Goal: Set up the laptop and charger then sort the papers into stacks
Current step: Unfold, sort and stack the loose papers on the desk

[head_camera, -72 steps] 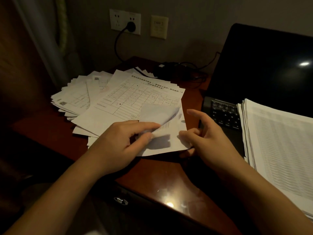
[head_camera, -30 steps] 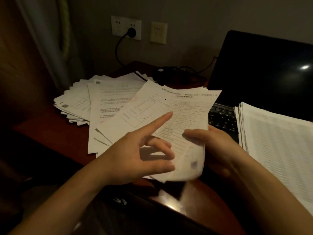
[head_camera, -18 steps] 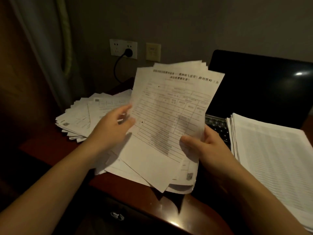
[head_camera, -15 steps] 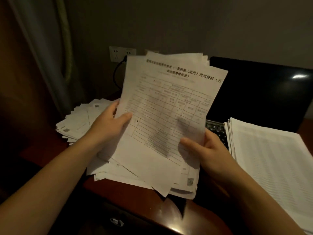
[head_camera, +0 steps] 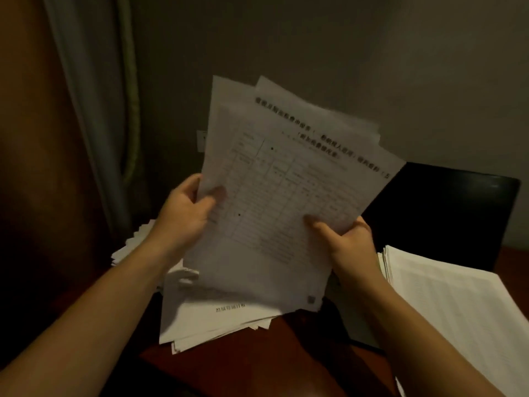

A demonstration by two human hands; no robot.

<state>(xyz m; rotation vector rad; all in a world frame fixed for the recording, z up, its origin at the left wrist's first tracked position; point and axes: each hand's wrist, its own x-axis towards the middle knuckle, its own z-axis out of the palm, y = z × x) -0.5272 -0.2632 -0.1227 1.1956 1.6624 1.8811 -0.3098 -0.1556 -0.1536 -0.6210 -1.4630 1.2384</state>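
Note:
I hold a sheaf of printed forms point(head_camera: 286, 196) upright in front of me, its sheets fanned unevenly at the top. My left hand point(head_camera: 186, 213) grips its left edge, thumb on the front. My right hand point(head_camera: 346, 242) grips the lower right edge, thumb across the top sheet. Below the sheaf, more papers point(head_camera: 217, 319) lie in a loose pile on the desk. A neat thick stack point(head_camera: 458, 305) lies at the right, on the laptop. The laptop's dark screen point(head_camera: 446, 213) stands open behind it. The charger is hidden.
The reddish wooden desk point(head_camera: 257, 365) shows below the loose pile. A spread of further sheets point(head_camera: 128, 247) pokes out behind my left forearm. A curtain point(head_camera: 94, 110) hangs at the left, and a corner of the wall socket point(head_camera: 201, 138) peeks past the sheaf.
Both hands took the top bundle off the desk pile and raised it upright; in the last half second it rose higher and now covers the socket.

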